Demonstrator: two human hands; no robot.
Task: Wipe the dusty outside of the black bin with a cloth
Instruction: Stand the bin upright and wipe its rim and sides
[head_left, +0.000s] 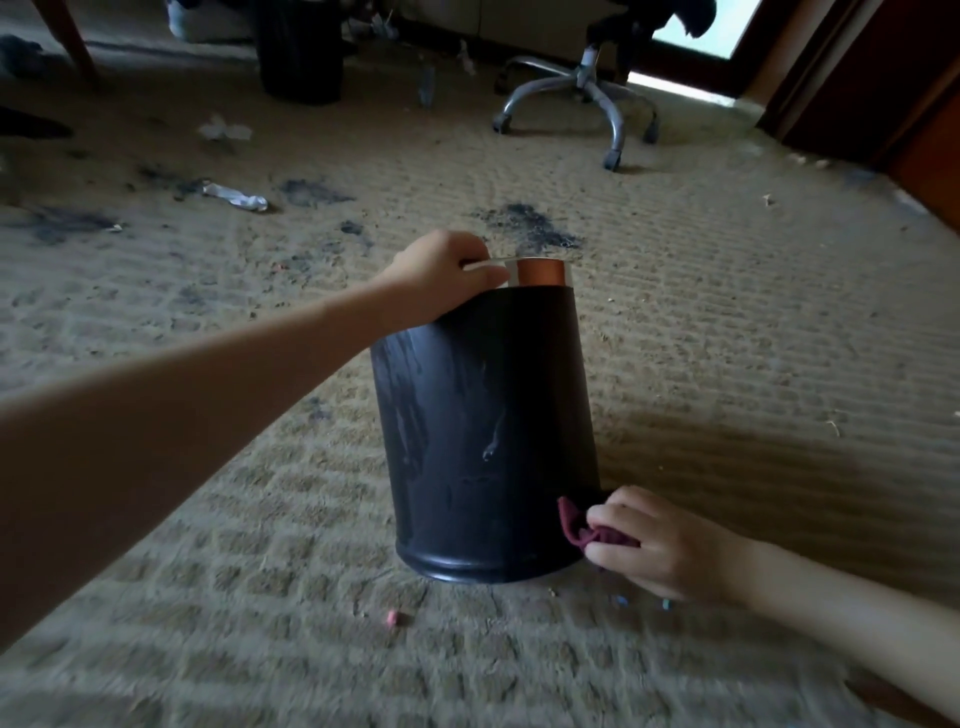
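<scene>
Two bare arms (182, 415), bare wrists, a bare left hand (441, 275) and right hand (660, 545), short smooth fingers (618, 515).

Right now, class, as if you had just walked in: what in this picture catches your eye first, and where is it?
The black bin, mid-frame on the beige carpet, draws the eye first, its side streaked with dust. The left hand grips its rim while the right hand holds a dark red cloth against its lower right side. Dark stains blot the carpet behind.
</scene>
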